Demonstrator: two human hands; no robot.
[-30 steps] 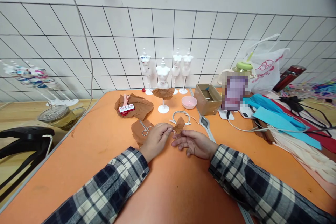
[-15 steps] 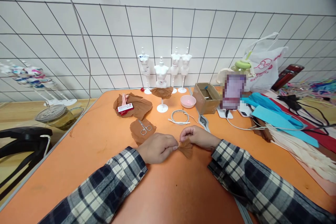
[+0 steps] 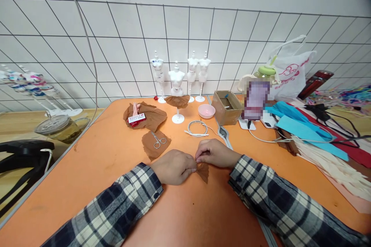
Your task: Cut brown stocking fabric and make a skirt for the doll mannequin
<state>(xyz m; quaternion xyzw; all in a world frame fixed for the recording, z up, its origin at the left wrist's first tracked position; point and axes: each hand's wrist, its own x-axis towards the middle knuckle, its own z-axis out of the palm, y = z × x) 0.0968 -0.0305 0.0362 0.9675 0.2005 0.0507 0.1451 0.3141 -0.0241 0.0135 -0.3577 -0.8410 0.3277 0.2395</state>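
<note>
A small piece of gathered brown fabric (image 3: 203,172) hangs fanned out between my hands, just above the orange table (image 3: 162,216). My left hand (image 3: 175,166) pinches its gathered edge from the left. From the right, my right hand (image 3: 216,153) pinches the same edge with thumb and forefinger; the fingertips of both hands nearly touch. Beyond my left hand, small scissors (image 3: 158,140) lie on a flat brown fabric piece (image 3: 149,148). Farther back stands a white mini dress form (image 3: 176,79) wearing a brown gathered skirt (image 3: 177,101).
A larger brown fabric (image 3: 156,117) lies at back left under a red-and-white packet (image 3: 136,119). A coiled white cord (image 3: 197,128), pink bowl (image 3: 206,111), cardboard box (image 3: 227,108) and propped phone (image 3: 257,100) stand beyond my right hand. Fabric strips (image 3: 313,131) cover the right side.
My right hand has shifted slightly left, closer to my left fingertips. The small brown fabric now hangs lower, with its upper part more covered by my fingers.
</note>
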